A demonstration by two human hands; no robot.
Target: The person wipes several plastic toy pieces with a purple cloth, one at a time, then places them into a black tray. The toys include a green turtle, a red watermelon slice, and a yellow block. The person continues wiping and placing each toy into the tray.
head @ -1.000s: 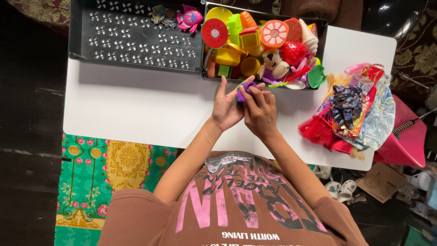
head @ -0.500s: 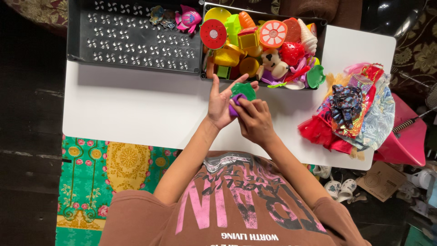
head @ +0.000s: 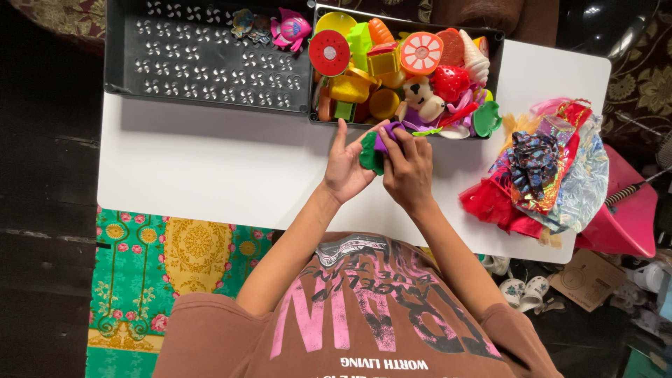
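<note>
**A:** Head view, grip first. Right hand (head: 408, 168) has its fingers pressed around a small purple toy piece (head: 387, 134); left hand (head: 346, 164) is partly spread, thumb and forefinger against a green toy piece (head: 369, 152). The two pieces touch, held between both hands just above the bench (head: 210, 168).

**B:** Location relative to the bins?

**A:** Just in front of the full black tray (head: 493, 35) of plastic toy food. Beside it, the other black tray (head: 203, 56) is almost bare: only a pink toy fish (head: 292, 28) and a smaller fish toy (head: 250, 22) at its far edge.

**B:** Progress estimate?

**A:** Early, by my reading. Nearly all toys sit in the full tray; the purple and green pieces are out and in hand. Whether they are joined or parted, I cannot tell. A heap of shiny doll clothes (head: 539, 168) lies untouched on the right end of the bench.
</note>
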